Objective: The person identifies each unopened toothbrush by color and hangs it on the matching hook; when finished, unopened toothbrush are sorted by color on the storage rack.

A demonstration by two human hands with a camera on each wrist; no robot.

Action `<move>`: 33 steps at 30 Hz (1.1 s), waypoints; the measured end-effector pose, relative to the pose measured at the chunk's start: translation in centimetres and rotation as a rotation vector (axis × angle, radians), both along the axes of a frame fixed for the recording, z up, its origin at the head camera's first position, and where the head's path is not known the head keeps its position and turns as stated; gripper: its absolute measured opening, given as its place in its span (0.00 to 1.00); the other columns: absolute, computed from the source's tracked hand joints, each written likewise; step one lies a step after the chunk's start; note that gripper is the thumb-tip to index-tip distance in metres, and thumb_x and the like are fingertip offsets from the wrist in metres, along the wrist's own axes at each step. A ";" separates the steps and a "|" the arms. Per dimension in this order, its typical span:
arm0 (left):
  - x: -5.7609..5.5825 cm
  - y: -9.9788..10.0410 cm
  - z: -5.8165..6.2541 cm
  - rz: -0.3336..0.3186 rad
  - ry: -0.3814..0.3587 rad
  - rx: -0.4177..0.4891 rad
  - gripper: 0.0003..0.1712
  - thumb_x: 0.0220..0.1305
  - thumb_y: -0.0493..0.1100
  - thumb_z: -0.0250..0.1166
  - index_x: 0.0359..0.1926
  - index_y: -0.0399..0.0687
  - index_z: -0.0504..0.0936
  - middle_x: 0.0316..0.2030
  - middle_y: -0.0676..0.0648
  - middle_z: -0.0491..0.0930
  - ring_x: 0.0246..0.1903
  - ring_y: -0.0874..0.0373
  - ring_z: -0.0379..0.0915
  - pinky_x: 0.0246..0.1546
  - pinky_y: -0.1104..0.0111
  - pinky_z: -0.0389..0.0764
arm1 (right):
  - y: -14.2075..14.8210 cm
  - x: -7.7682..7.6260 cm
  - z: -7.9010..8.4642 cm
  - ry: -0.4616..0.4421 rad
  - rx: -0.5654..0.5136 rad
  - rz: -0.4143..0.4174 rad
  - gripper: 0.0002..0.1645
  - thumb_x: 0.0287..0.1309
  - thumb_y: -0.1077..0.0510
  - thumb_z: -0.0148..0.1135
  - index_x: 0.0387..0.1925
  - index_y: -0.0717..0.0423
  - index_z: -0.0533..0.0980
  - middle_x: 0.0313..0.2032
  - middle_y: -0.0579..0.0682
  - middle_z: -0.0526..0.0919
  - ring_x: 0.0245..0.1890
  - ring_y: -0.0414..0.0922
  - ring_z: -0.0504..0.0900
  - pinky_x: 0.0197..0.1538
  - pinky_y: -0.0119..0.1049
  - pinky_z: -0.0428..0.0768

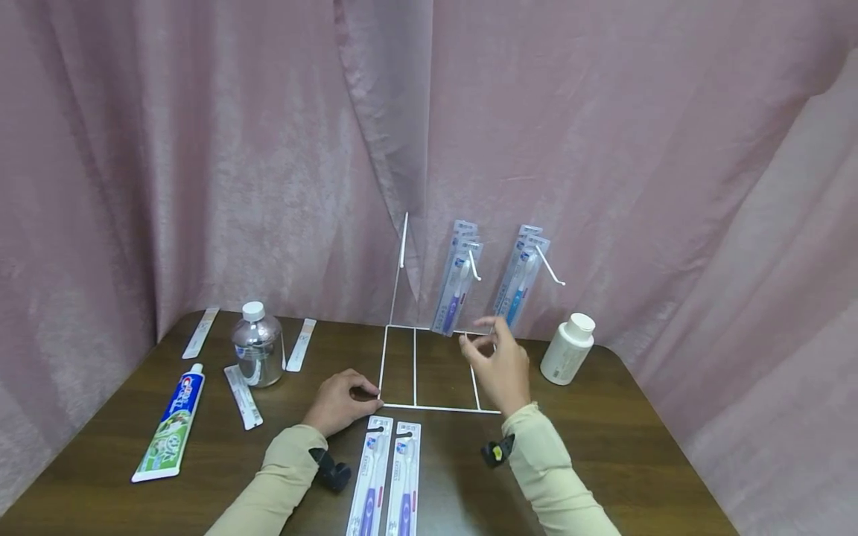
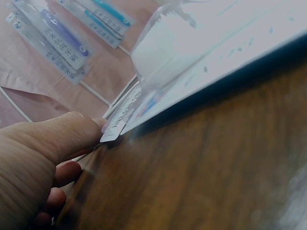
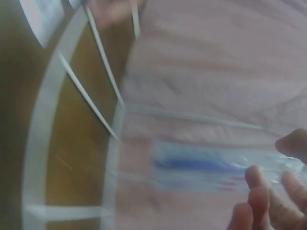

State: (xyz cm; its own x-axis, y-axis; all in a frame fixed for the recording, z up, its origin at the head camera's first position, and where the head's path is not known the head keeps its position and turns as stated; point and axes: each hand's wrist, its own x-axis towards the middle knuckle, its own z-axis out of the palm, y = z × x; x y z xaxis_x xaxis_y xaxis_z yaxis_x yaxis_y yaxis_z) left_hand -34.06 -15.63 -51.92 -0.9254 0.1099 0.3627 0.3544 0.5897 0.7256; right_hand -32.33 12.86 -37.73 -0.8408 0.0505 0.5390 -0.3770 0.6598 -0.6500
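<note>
My left hand [image 1: 342, 402] is at the near left corner of a white wire rack [image 1: 436, 407], thumb and forefinger pinching its rail. The right hand [image 1: 499, 368] is raised before the rack's hooks, fingers bent and spread, holding nothing. Packaged purple toothbrushes [image 1: 456, 290] hang on the middle hook, and packaged blue toothbrushes [image 1: 519, 279] on the right hook. In the right wrist view, fingers [image 3: 259, 191] overlap a blurred hanging toothbrush pack [image 3: 201, 165]; contact cannot be told. Two more purple toothbrush packs [image 1: 370, 476] lie side by side before the rack, close to the left hand.
Left on the table are a toothpaste tube [image 1: 170, 424], a clear bottle with white cap [image 1: 258, 346] and several narrow white packets [image 1: 243, 396]. A white bottle [image 1: 568, 348] stands right of the rack. A pink curtain [image 1: 268, 149] hangs behind. A bare hook [image 1: 404, 242] rises at the rack's left.
</note>
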 end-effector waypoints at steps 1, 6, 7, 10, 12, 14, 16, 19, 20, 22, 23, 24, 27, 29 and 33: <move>0.0 -0.1 0.0 0.002 -0.002 -0.002 0.10 0.50 0.47 0.84 0.31 0.63 0.90 0.35 0.61 0.81 0.41 0.59 0.79 0.49 0.58 0.78 | -0.1 1.0 -1.1 -0.070 -0.055 0.038 0.20 0.63 0.52 0.75 0.53 0.49 0.78 0.31 0.46 0.90 0.22 0.44 0.79 0.31 0.42 0.76; 0.2 -0.3 0.2 0.009 -0.006 -0.014 0.09 0.51 0.47 0.84 0.32 0.63 0.91 0.35 0.61 0.81 0.41 0.58 0.79 0.49 0.59 0.77 | -0.6 5.2 -6.6 -0.418 -0.370 0.198 0.20 0.67 0.56 0.71 0.55 0.59 0.75 0.28 0.53 0.87 0.13 0.39 0.71 0.17 0.32 0.72; 0.2 -0.3 0.3 0.010 -0.003 -0.009 0.09 0.50 0.46 0.84 0.31 0.62 0.91 0.35 0.60 0.82 0.41 0.58 0.79 0.48 0.58 0.77 | -0.7 5.8 -7.5 -0.471 -0.424 0.224 0.21 0.68 0.56 0.70 0.56 0.61 0.74 0.28 0.54 0.86 0.12 0.40 0.69 0.15 0.32 0.71; 0.2 -0.4 0.4 0.012 0.012 -0.001 0.09 0.50 0.46 0.84 0.31 0.61 0.91 0.34 0.59 0.82 0.41 0.56 0.80 0.48 0.57 0.77 | -0.8 7.1 -9.4 -0.559 -0.505 0.254 0.21 0.69 0.57 0.68 0.56 0.62 0.74 0.28 0.53 0.86 0.12 0.39 0.69 0.15 0.31 0.71; 0.2 -0.5 0.4 0.006 0.014 -0.005 0.09 0.50 0.46 0.84 0.32 0.61 0.91 0.35 0.60 0.82 0.41 0.57 0.79 0.48 0.58 0.78 | -0.8 7.6 -10.2 -0.567 -0.525 0.263 0.20 0.68 0.58 0.67 0.56 0.63 0.74 0.28 0.52 0.85 0.13 0.39 0.69 0.15 0.30 0.70; 0.0 -0.5 0.3 -0.001 0.009 -0.012 0.09 0.51 0.47 0.84 0.32 0.62 0.91 0.35 0.60 0.82 0.41 0.57 0.79 0.48 0.58 0.78 | -0.8 7.9 -10.6 -0.560 -0.527 0.266 0.18 0.68 0.59 0.67 0.54 0.63 0.75 0.27 0.52 0.85 0.13 0.38 0.69 0.14 0.29 0.70; -0.1 -0.6 0.1 -0.002 0.001 -0.014 0.09 0.52 0.47 0.84 0.32 0.62 0.91 0.35 0.61 0.82 0.42 0.58 0.79 0.49 0.59 0.78 | -0.9 8.0 -10.9 -0.545 -0.504 0.270 0.16 0.66 0.60 0.68 0.51 0.63 0.76 0.26 0.53 0.84 0.13 0.38 0.69 0.14 0.28 0.69; -0.2 -0.6 0.0 0.003 -0.007 -0.008 0.10 0.51 0.47 0.84 0.32 0.63 0.91 0.35 0.60 0.82 0.42 0.59 0.79 0.49 0.59 0.78 | -1.2 8.1 -11.1 -0.519 -0.421 0.276 0.11 0.64 0.60 0.70 0.44 0.61 0.79 0.25 0.52 0.84 0.13 0.36 0.70 0.15 0.27 0.68; -0.2 -0.7 0.0 0.005 -0.007 -0.006 0.10 0.51 0.47 0.84 0.32 0.63 0.90 0.35 0.60 0.82 0.41 0.59 0.79 0.49 0.59 0.78 | -1.3 8.1 -11.2 -0.503 -0.382 0.274 0.09 0.63 0.60 0.71 0.42 0.60 0.80 0.24 0.51 0.84 0.14 0.35 0.71 0.17 0.27 0.68; -0.1 -0.6 0.0 0.008 -0.008 -0.011 0.10 0.51 0.47 0.84 0.32 0.63 0.90 0.35 0.60 0.82 0.41 0.59 0.79 0.49 0.59 0.78 | -1.5 8.3 -11.3 -0.466 -0.300 0.258 0.07 0.61 0.59 0.72 0.38 0.56 0.82 0.22 0.47 0.84 0.16 0.34 0.73 0.22 0.27 0.71; -0.1 -0.6 0.0 0.006 -0.006 -0.013 0.10 0.51 0.47 0.84 0.32 0.63 0.90 0.35 0.60 0.82 0.41 0.59 0.79 0.49 0.58 0.78 | -1.5 8.4 -11.4 -0.446 -0.267 0.251 0.06 0.60 0.59 0.73 0.37 0.54 0.82 0.22 0.46 0.84 0.17 0.34 0.74 0.25 0.28 0.72; -0.1 -0.5 0.1 0.005 -0.004 -0.014 0.10 0.51 0.47 0.84 0.32 0.63 0.91 0.35 0.60 0.82 0.41 0.58 0.79 0.49 0.58 0.78 | -1.6 8.5 -11.4 -0.425 -0.235 0.242 0.06 0.60 0.58 0.73 0.36 0.52 0.83 0.21 0.44 0.84 0.19 0.34 0.75 0.28 0.29 0.72; 0.0 -0.3 0.2 0.000 0.002 -0.013 0.10 0.51 0.46 0.84 0.32 0.62 0.91 0.35 0.59 0.82 0.41 0.58 0.79 0.49 0.58 0.78 | -1.7 8.6 -11.5 -0.384 -0.151 0.222 0.05 0.59 0.56 0.74 0.36 0.48 0.84 0.21 0.40 0.83 0.21 0.33 0.76 0.34 0.32 0.73; 0.0 -0.2 0.2 -0.003 0.007 -0.008 0.10 0.50 0.46 0.84 0.32 0.60 0.91 0.35 0.59 0.82 0.41 0.57 0.79 0.48 0.58 0.78 | -1.8 8.7 -11.6 -0.374 -0.081 0.214 0.08 0.60 0.52 0.75 0.39 0.45 0.84 0.21 0.37 0.83 0.21 0.33 0.76 0.35 0.33 0.72; 0.0 -0.1 0.1 0.000 -0.001 -0.007 0.10 0.50 0.45 0.84 0.32 0.60 0.91 0.35 0.59 0.82 0.41 0.57 0.79 0.48 0.58 0.78 | -2.4 9.0 -11.5 -0.386 0.088 0.198 0.22 0.58 0.39 0.75 0.51 0.40 0.84 0.21 0.31 0.79 0.19 0.31 0.72 0.29 0.34 0.69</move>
